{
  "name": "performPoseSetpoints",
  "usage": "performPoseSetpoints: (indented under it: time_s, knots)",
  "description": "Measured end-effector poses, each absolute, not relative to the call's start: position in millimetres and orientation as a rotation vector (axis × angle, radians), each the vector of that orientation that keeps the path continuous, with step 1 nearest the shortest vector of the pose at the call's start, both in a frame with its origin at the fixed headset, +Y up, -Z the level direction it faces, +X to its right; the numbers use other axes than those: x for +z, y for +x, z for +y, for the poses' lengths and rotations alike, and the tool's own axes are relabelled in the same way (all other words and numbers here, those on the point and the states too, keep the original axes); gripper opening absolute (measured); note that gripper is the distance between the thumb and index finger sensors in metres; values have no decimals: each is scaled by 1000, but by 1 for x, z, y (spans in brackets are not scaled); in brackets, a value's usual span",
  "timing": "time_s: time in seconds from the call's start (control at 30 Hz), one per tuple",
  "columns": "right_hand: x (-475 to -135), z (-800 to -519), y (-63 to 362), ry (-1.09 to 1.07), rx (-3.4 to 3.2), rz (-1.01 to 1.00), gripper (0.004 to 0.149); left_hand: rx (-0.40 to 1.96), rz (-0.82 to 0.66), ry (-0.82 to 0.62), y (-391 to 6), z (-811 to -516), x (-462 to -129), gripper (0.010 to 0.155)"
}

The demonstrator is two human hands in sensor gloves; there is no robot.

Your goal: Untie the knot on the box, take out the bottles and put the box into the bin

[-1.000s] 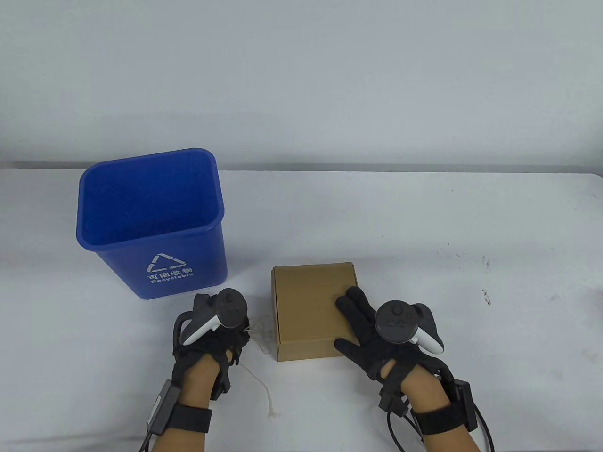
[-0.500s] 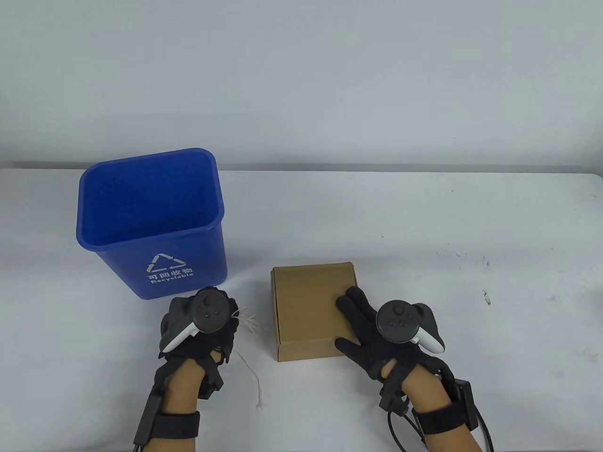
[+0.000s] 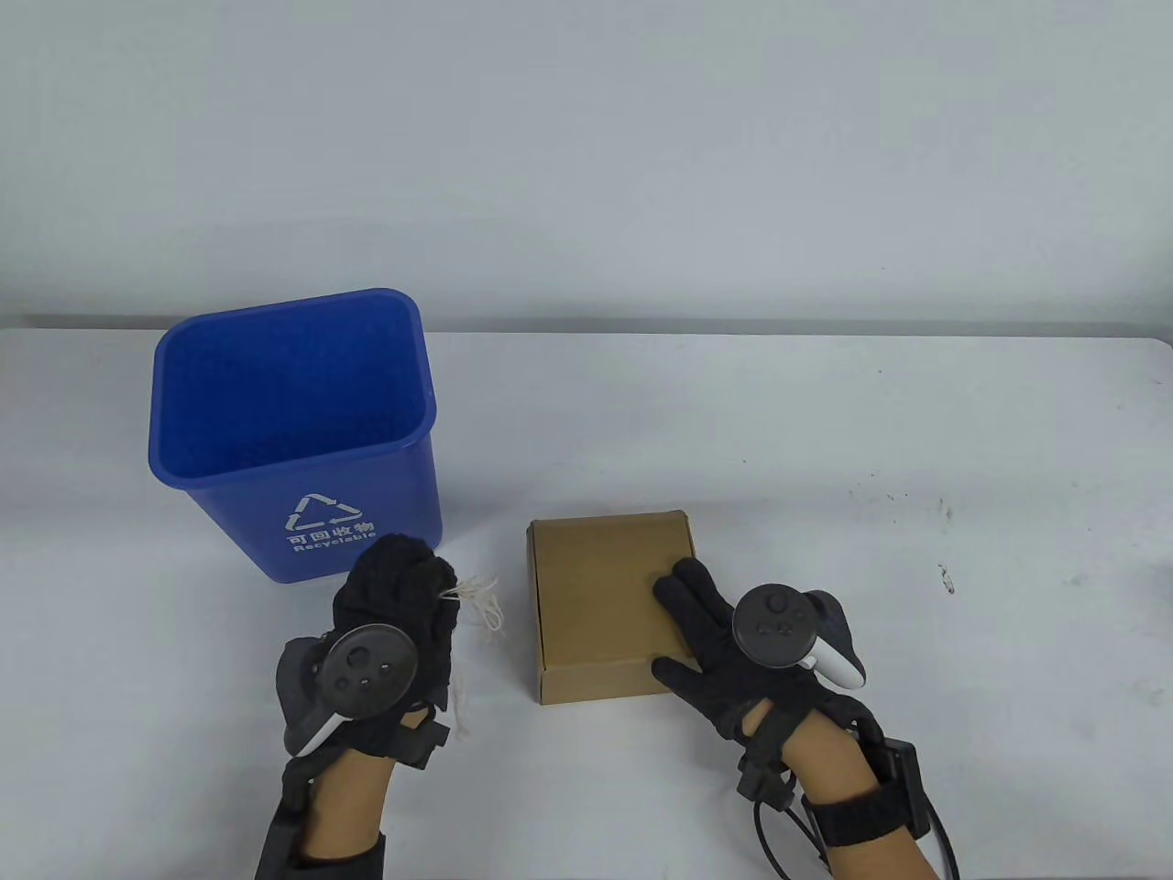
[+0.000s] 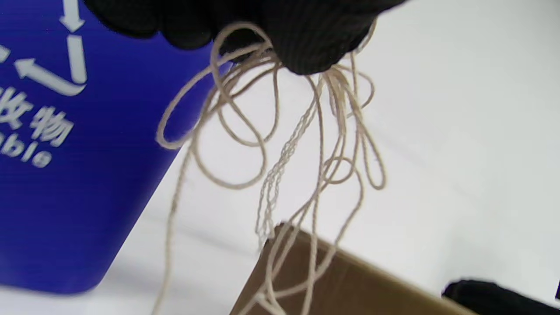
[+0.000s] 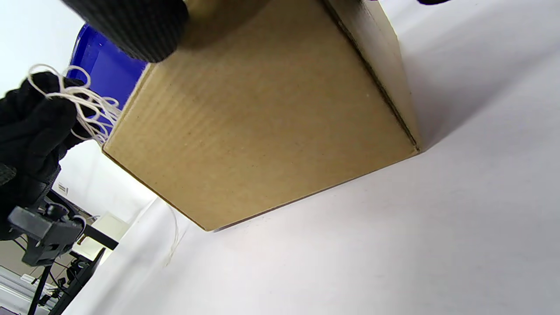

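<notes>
We note the string (image 3: 476, 600) is off the box (image 3: 605, 596): no loop crosses the lid in the table view, so we judge the untying step done and the opening step next.

Left hand (image 3: 399, 610): fingers curled round a bunched bundle of string, several loops hanging below the fist in the left wrist view, one long strand trailing down toward the table (image 3: 825, 642). The hand sits between the bin (image 3: 293, 440) and the box, just in front of the bin's labelled wall. We think the string is gathered into a fist so it does not drag or snag on the box corner (where it should be dropped, we cannot say).

Right hand (image 3: 706, 632): fingers (image 3: 683, 587) straight and laid flat on the lid near the box's right edge, the thumb at the front right corner. It grips nothing; we read this as a hold-down, so the light carton does not slide while the other hand deals with the string.

Box: closed, flat on the table, right of the bin and apart from it. Bottles are not visible, presumably inside. The bin stands upright with its mouth open; nothing visible inside from this angle.

Next move, in our judgement: set the string aside, then lift the lid. Risk: the trailing strand catching under the box.
</notes>
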State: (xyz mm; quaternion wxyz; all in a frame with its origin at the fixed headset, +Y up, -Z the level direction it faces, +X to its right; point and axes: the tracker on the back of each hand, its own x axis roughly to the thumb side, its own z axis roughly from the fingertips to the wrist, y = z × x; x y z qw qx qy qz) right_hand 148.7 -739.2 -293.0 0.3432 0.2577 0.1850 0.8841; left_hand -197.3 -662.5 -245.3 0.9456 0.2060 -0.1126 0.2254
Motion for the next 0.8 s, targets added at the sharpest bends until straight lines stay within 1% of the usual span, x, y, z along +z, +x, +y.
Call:
performPoseSetpoints:
  time_s: [0.07,0.17,0.2,0.33,0.37,0.4,0.43,0.53,0.63,0.7,0.77,0.8]
  knots:
    - [-293,-739,149,670,2297,480,78,437,-222,404,-198,-664,-247,42]
    - [-293,-739,149,670,2299,480,78,386,-205,322,-201,-669,-254,41]
    - [-293,-739,149,670,2300,481,78,375,-191,251,-202,-673,-258,41]
    - [-293,-739,149,669,2299,480,78,321,-144,61,-206,-692,-271,41]
    - [-293,-739,149,669,2299,480,78,321,-139,42,-207,-695,-274,42]
    - [-293,-739,149,669,2300,480,78,321,-114,-8,-209,-701,-277,42]
    - [-293,-739,149,668,2300,479,78,322,-96,-85,-211,-708,-280,42]
    - [-293,-739,148,668,2300,480,77,342,-93,-158,-212,-719,-285,43]
    - [-293,-739,148,668,2300,480,77,382,-108,-204,-207,-726,-286,50]
    - [-293,-739,148,668,2300,480,77,406,-114,-272,-200,-730,-286,55]
    - [-293,-739,148,668,2300,480,77,443,-120,-358,-195,-735,-284,65]
    - [-293,-739,148,668,2300,480,78,466,-121,-379,-194,-737,-284,70]
